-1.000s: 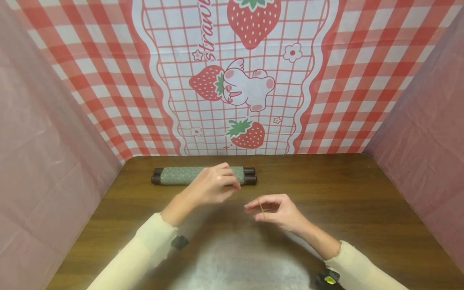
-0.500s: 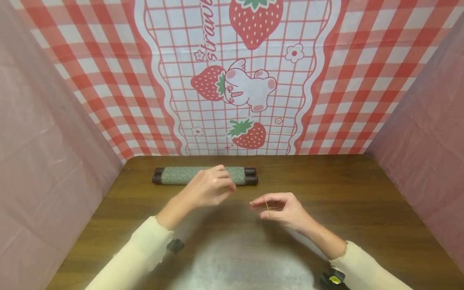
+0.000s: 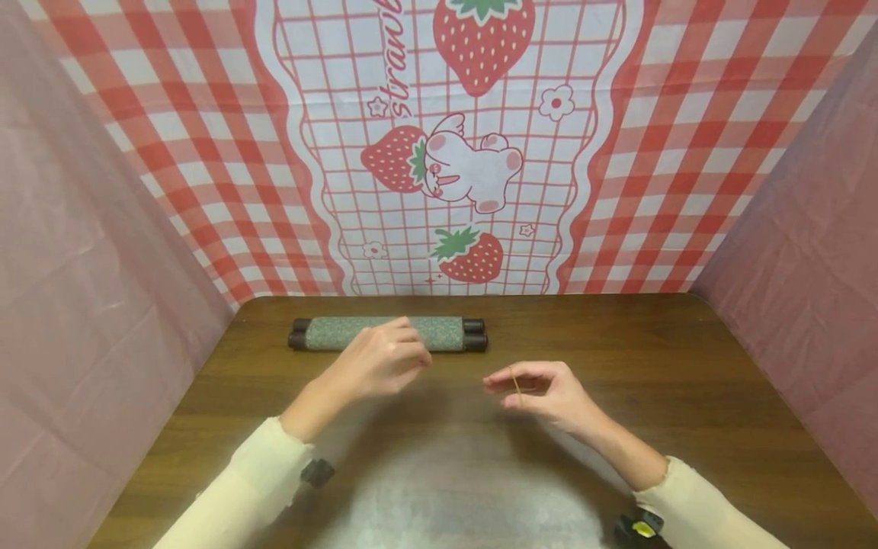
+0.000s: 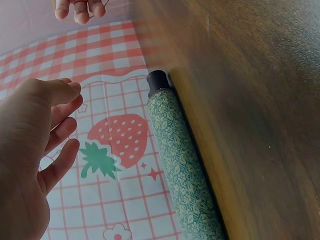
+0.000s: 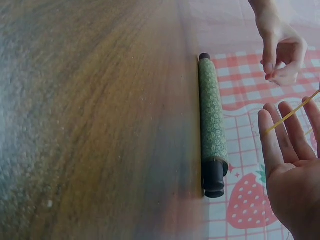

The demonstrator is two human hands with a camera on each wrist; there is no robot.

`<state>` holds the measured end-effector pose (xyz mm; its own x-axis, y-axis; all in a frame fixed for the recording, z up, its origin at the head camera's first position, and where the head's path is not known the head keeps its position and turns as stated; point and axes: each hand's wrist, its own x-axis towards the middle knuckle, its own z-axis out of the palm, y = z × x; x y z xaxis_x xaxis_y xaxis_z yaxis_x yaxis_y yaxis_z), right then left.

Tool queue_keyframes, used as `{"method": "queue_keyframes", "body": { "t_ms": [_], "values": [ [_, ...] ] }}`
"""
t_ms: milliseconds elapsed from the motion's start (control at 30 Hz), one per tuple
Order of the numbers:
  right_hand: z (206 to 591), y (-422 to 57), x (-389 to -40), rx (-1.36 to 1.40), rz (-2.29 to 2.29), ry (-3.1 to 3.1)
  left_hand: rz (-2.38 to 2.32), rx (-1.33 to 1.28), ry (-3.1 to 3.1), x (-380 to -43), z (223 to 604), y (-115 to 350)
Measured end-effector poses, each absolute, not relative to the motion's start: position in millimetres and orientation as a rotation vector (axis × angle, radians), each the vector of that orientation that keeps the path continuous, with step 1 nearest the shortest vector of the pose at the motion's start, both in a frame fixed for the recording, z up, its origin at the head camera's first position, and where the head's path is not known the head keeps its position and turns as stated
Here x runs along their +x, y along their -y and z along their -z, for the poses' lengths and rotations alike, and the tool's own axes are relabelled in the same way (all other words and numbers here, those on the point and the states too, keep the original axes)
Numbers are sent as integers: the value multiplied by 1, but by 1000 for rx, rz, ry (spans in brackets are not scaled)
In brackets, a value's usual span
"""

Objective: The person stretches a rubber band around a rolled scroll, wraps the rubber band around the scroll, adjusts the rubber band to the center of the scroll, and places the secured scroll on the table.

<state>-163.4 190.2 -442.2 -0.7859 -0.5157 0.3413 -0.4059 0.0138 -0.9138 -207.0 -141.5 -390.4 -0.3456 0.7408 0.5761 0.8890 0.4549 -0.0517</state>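
Note:
A thin yellow rubber band (image 5: 290,116) is stretched round the fingers and thumb of my right hand (image 3: 549,393), whose fingers are spread above the table. To the left, my left hand (image 3: 380,358) hovers with loosely bent fingers, thumb near the fingertips; nothing shows between them. Behind it lies a rolled scroll (image 3: 444,334) in green patterned cloth, with two dark rollers sticking out at each end. In the head view the left hand hides part of the scroll's front. The left wrist view shows the scroll (image 4: 182,160) apart from the left fingers.
The brown wooden table (image 3: 617,343) meets a red-and-white checked backdrop (image 3: 658,191) printed with strawberries. Pink cloth (image 3: 802,229) hangs along both sides. Dark wrist-worn devices (image 3: 318,473) sit under both sleeves.
Both hands have drawn apart: the left a little to the left, the right a little to the right with the rubber band round its fingers. The scroll lies still.

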Motion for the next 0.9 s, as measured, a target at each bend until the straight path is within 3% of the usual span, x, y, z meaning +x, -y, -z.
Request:
{"method": "queue_keyframes", "body": {
  "t_ms": [900],
  "values": [
    [444,-200,-163,-1015,1922,-2249,399,-1343,2227,-202,394,160]
  ]
}}
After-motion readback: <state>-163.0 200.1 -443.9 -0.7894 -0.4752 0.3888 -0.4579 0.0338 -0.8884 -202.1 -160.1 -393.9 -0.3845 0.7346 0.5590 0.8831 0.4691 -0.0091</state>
